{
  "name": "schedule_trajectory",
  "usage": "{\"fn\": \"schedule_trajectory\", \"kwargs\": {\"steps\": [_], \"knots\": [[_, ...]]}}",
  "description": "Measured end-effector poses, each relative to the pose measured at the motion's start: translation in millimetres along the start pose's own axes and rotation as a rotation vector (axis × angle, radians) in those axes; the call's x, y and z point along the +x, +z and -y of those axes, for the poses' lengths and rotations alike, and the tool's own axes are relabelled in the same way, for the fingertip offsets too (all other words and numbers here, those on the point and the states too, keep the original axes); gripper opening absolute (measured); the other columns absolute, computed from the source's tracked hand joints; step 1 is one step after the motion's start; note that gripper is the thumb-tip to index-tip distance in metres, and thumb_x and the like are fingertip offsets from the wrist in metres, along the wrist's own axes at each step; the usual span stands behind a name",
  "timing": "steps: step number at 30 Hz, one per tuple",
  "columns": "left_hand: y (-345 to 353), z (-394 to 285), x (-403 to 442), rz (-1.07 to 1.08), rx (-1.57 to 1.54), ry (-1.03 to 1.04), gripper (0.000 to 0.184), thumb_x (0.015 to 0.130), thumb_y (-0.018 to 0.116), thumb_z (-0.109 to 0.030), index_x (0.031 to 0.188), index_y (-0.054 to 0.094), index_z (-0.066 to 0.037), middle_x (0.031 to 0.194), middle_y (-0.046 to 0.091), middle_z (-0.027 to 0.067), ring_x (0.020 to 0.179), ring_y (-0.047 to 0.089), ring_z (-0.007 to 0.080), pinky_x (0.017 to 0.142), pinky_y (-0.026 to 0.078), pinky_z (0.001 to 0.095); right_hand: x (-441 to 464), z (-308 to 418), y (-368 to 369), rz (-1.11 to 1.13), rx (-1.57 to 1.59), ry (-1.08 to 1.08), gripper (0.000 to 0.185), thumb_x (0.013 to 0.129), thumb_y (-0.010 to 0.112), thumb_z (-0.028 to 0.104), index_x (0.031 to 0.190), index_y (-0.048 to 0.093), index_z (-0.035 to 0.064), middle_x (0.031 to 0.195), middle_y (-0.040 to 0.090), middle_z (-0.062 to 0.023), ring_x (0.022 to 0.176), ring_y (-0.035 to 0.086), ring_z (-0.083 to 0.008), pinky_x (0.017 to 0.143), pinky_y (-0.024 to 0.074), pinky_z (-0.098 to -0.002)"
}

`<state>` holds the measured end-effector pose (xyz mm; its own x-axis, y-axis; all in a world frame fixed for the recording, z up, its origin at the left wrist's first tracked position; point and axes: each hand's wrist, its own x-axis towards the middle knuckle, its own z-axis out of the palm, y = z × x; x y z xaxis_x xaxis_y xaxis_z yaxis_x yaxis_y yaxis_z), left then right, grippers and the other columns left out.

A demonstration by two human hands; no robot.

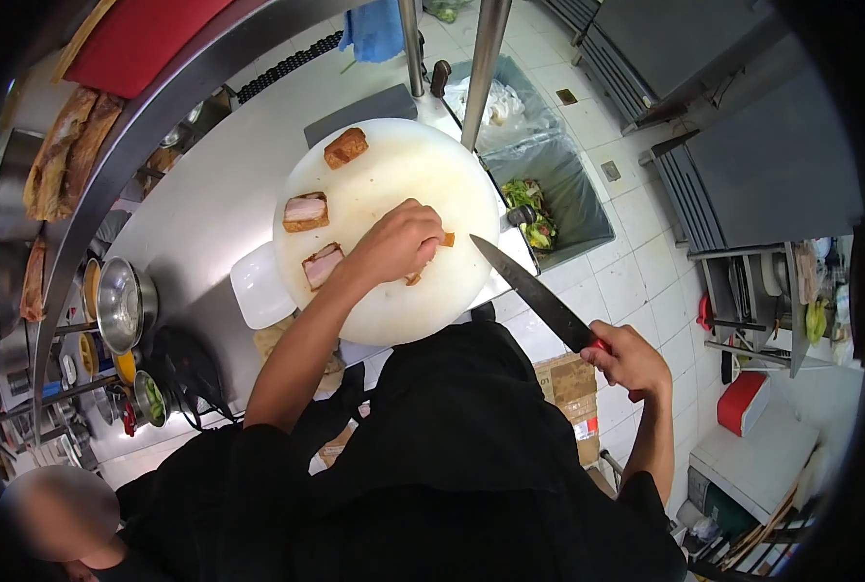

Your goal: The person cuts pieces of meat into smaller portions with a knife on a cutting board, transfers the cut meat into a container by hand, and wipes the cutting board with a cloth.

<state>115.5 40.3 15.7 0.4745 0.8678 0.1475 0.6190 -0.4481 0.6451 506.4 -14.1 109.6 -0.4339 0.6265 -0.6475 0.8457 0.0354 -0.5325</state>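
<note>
While the knife (539, 299) hangs with its tip over the right rim of the round cutting board (379, 320), the left hand (400, 242) is down on the board, right of its middle, fingers curled together over a meat piece (448, 239)! Brown crust peeks out beside the fingertips, another bit just below; whether they pinch it or merely press it, I cannot tell, the hand hides it. Over to the right hand (631, 361): fingers wrapped firmly round the red handle, well clear of the counter (195, 228) and its right edge. And the tally? Three chunks sit apart along the board's left side: a far chunk (345, 148) brown side up, then a middle chunk (306, 211) and a near chunk (323, 266), both flashing pale cut faces. So the parting into chunks looks done, while none of those three appears sliced further. The piece under the fingers seems the one in work, the blade out of contact: partway along, I'd judge, with most of the meat uncut.
</note>
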Motion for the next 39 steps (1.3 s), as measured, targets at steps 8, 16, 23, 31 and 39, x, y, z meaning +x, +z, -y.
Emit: {"fn": "schedule_trajectory", "kwargs": {"steps": [8,16,23,31,39], "knots": [[-4,1,-2,0.03,-0.079,-0.052,0.016,0.084,0.06,0.003,0.096,0.071,0.0,0.101,0.069,0.0113,0.1,0.063,0.03,0.091,0.051,0.0378,24,-11,1,0.104,0.257,-0.073,0.019,0.099,0.064,0.017,0.093,0.058,0.0004,0.06,0.057,-0.006,0.046,0.055,-0.0141,0.048,0.0453,-0.0322],[-13,6,1,0.093,-0.09,-0.139,0.024,0.085,0.056,0.005,0.103,0.071,-0.001,0.105,0.069,0.0123,0.104,0.062,0.0302,0.095,0.05,0.0384,12,8,-1,0.147,0.226,-0.041,0.02,0.098,0.065,0.019,0.096,0.058,0.0002,0.062,0.059,-0.0066,0.046,0.055,-0.0146,0.048,0.0453,-0.032],[-19,-1,0,0.199,-0.112,-0.121,0.022,0.084,0.062,0.0,0.103,0.072,-0.002,0.104,0.068,0.01,0.105,0.058,0.0292,0.094,0.049,0.0369,9,1,0,0.133,0.21,-0.034,0.022,0.098,0.065,0.02,0.093,0.056,0.0007,0.06,0.057,-0.0072,0.046,0.056,-0.0157,0.048,0.0469,-0.0328],[-14,-9,0,0.171,-0.005,-0.055,0.03,0.076,0.081,-0.011,0.103,0.071,-0.003,0.106,0.067,0.0095,0.104,0.057,0.0289,0.093,0.048,0.0381,9,0,4,0.135,0.183,0.033,0.023,0.098,0.064,0.022,0.093,0.056,0.0015,0.059,0.056,-0.0075,0.045,0.057,-0.0165,0.048,0.0465,-0.0334],[0,-8,-7,0.074,0.091,0.028,0.031,0.073,0.084,-0.014,0.099,0.07,-0.003,0.103,0.066,0.0087,0.103,0.058,0.0288,0.09,0.05,0.0377,10,4,-1,0.144,0.153,-0.025,0.021,0.098,0.065,0.021,0.097,0.058,0.0016,0.062,0.059,-0.0093,0.045,0.057,-0.0172,0.048,0.0463,-0.0339]]}}
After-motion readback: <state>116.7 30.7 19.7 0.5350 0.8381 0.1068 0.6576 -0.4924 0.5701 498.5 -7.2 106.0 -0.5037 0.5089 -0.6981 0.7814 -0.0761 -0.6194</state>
